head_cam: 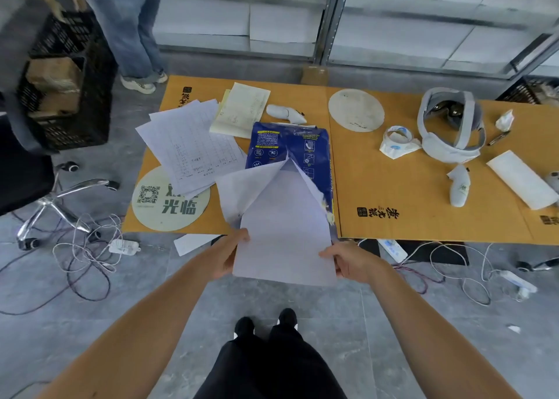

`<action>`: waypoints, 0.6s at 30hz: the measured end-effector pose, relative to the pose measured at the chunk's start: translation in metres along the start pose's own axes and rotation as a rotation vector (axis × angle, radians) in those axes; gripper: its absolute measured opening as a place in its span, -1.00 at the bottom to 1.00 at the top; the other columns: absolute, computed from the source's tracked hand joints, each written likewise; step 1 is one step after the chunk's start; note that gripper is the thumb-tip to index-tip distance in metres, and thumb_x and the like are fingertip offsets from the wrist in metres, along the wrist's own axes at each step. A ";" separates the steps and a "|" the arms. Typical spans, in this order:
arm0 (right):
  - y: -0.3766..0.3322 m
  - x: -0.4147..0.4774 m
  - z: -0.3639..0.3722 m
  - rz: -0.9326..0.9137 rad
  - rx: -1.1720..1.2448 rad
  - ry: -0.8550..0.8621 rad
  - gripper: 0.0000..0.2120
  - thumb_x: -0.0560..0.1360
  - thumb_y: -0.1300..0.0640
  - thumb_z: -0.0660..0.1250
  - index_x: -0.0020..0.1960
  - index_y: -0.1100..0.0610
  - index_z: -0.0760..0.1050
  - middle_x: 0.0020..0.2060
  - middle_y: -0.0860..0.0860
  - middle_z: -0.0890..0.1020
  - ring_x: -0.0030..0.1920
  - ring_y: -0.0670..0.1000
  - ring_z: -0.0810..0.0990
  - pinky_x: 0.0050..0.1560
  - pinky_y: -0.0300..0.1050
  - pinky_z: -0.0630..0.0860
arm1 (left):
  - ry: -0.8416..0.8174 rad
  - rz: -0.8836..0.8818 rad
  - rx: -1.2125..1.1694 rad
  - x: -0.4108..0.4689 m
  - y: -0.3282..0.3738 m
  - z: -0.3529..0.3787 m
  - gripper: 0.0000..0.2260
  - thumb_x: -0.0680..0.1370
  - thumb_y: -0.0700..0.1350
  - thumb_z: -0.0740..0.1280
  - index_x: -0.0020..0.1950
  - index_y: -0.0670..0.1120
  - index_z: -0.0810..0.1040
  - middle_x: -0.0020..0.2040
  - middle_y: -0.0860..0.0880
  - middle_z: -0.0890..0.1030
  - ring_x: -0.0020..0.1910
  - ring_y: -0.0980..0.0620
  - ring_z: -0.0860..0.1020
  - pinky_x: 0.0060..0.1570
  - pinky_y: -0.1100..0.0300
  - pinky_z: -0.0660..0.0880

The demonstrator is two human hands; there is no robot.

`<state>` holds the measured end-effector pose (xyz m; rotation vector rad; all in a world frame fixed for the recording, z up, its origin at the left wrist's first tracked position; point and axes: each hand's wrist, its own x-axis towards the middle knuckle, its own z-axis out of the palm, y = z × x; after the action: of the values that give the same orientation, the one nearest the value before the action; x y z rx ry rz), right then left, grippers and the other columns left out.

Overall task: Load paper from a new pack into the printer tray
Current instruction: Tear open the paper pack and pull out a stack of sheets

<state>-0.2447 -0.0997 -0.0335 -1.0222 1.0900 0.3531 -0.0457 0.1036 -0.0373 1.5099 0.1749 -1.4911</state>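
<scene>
White paper stack [284, 247] sticks out of the torn blue pack [287, 147] on the brown table [408, 187]. The left hand [231, 256] and right hand [348, 261] each pinch a side. I think pulling straight and slow, both sides together, keeps sheets flat. No printer shows.

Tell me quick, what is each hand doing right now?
Left hand: closed on the left edge of the paper stack.
Right hand: closed on its right edge.

One head-worn wide-angle camera looks steeply down (slightly forward) over the table [408, 193], fairly near.
</scene>
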 end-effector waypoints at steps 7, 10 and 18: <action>0.004 0.006 0.019 -0.065 -0.022 0.333 -0.65 0.55 0.02 0.30 0.19 0.25 0.54 0.07 0.20 0.66 0.06 0.21 0.65 0.22 0.22 0.52 | 0.095 0.186 0.092 0.005 -0.007 0.015 -0.68 0.59 -0.09 0.23 0.35 -0.04 0.40 0.10 -0.14 0.57 0.07 -0.15 0.56 0.01 -0.02 0.54; 0.011 -0.009 0.019 -0.051 0.053 0.177 -0.75 0.59 0.17 0.26 0.23 0.23 0.50 0.13 0.17 0.65 0.14 0.18 0.62 0.22 0.13 0.49 | 0.191 0.114 0.086 -0.001 -0.008 0.011 -0.73 0.51 -0.02 0.28 0.14 -0.12 0.49 -0.01 -0.13 0.56 -0.03 -0.12 0.55 -0.06 0.07 0.45; 0.013 -0.004 0.034 -0.109 0.119 0.387 -0.78 0.56 -0.05 0.23 0.05 0.05 0.54 -0.04 0.10 0.65 -0.01 0.15 0.64 0.11 0.05 0.55 | 0.329 0.282 0.164 -0.004 -0.029 0.023 -0.76 0.63 -0.02 0.10 0.12 -0.11 0.48 0.00 -0.11 0.52 -0.04 -0.06 0.48 0.00 0.07 0.42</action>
<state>-0.2363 -0.0643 -0.0333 -1.0628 1.3766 -0.0013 -0.0826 0.1044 -0.0441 1.8250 0.0302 -1.0491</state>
